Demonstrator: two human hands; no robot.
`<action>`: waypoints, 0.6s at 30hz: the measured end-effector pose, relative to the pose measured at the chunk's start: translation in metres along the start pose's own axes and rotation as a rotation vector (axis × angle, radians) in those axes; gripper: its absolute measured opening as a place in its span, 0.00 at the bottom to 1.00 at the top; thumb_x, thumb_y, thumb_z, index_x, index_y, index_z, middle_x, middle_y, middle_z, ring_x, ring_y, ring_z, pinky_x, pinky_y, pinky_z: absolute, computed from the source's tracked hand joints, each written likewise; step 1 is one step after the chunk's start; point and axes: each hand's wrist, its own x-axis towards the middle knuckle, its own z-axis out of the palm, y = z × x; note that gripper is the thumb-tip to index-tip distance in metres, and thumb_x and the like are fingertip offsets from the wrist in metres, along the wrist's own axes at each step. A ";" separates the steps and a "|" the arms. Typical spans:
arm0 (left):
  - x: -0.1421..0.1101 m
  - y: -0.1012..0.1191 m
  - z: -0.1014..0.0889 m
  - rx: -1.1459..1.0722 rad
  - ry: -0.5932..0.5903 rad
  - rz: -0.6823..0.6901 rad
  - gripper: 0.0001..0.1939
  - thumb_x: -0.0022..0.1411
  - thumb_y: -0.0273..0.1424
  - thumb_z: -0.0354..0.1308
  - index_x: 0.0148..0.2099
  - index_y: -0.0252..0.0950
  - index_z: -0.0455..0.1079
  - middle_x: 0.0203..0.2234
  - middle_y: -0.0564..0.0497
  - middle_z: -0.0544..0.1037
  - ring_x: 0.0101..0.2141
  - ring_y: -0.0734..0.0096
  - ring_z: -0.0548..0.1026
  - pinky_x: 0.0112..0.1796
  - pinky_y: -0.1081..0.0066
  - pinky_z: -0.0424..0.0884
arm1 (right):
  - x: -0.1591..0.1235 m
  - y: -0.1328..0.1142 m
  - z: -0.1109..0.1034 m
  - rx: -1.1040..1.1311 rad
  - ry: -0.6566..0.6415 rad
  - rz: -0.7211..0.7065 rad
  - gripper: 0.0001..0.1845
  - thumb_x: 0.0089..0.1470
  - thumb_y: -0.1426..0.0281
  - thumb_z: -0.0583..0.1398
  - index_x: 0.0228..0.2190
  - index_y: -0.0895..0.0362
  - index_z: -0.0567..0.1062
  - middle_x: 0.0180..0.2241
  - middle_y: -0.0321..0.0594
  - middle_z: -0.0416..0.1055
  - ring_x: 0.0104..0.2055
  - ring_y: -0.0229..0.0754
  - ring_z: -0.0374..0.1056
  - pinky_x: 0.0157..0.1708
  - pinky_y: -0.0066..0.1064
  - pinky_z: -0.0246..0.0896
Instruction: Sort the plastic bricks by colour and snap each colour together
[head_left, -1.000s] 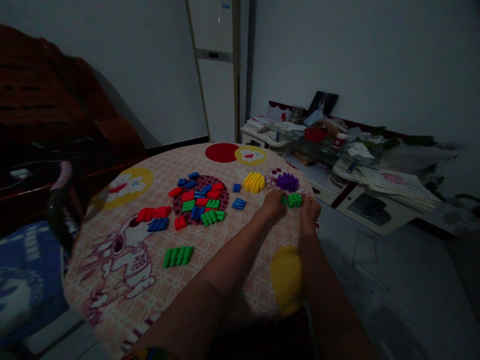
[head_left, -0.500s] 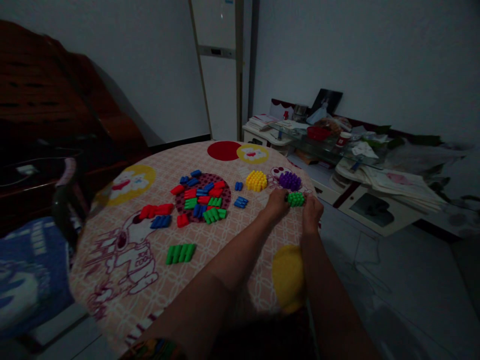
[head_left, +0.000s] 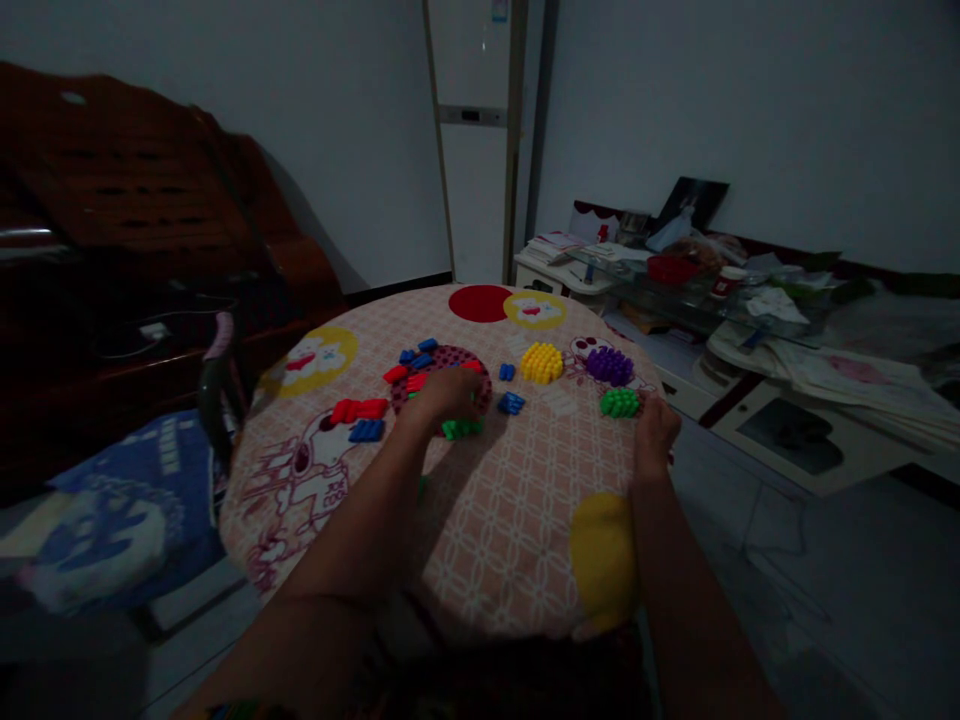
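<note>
My left hand (head_left: 454, 396) reaches over the loose pile of plastic building blocks, palm down, and covers part of it. Its fingertips are hidden among the blocks, so its grip is unclear. Beside it show green blocks (head_left: 462, 428) and red blocks (head_left: 416, 381). My right hand (head_left: 658, 430) rests at the table's right edge with its fingers curled in; what they hold, if anything, is hidden. Just left of it lies a green cluster of joined blocks (head_left: 619, 403). Behind that are a purple cluster (head_left: 610, 366) and a yellow cluster (head_left: 541, 363).
The round table wears a patterned cloth (head_left: 510, 520). Blue blocks (head_left: 511, 403) lie between pile and clusters; a red row (head_left: 360, 410) and a blue row (head_left: 367, 431) lie left. A chair (head_left: 217, 400) stands left, a cluttered cabinet (head_left: 697, 385) right.
My left hand has left the green cluster and swung left to the pile. The right hand stays beside that cluster. The view has turned somewhat left.
</note>
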 end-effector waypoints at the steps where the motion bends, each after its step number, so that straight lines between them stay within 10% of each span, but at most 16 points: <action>1: -0.005 -0.007 0.000 0.017 -0.043 -0.016 0.15 0.46 0.29 0.70 0.40 0.38 0.77 0.36 0.45 0.81 0.40 0.54 0.78 0.40 0.68 0.69 | 0.000 -0.001 0.000 -0.005 -0.001 -0.002 0.23 0.56 0.57 0.50 0.30 0.58 0.78 0.29 0.42 0.76 0.33 0.45 0.69 0.38 0.37 0.64; 11: -0.004 -0.015 0.005 -0.050 0.024 0.039 0.16 0.50 0.31 0.65 0.44 0.40 0.77 0.39 0.47 0.82 0.40 0.58 0.78 0.37 0.71 0.67 | 0.001 0.001 0.001 0.020 -0.001 0.010 0.23 0.55 0.57 0.50 0.30 0.58 0.78 0.29 0.42 0.76 0.35 0.45 0.70 0.38 0.36 0.65; 18: 0.027 0.055 0.007 -0.499 0.221 0.264 0.09 0.57 0.31 0.62 0.40 0.36 0.78 0.31 0.51 0.81 0.33 0.69 0.76 0.36 0.73 0.67 | 0.002 0.003 0.003 0.097 0.008 0.080 0.26 0.55 0.54 0.50 0.33 0.60 0.79 0.33 0.45 0.78 0.37 0.47 0.73 0.39 0.38 0.68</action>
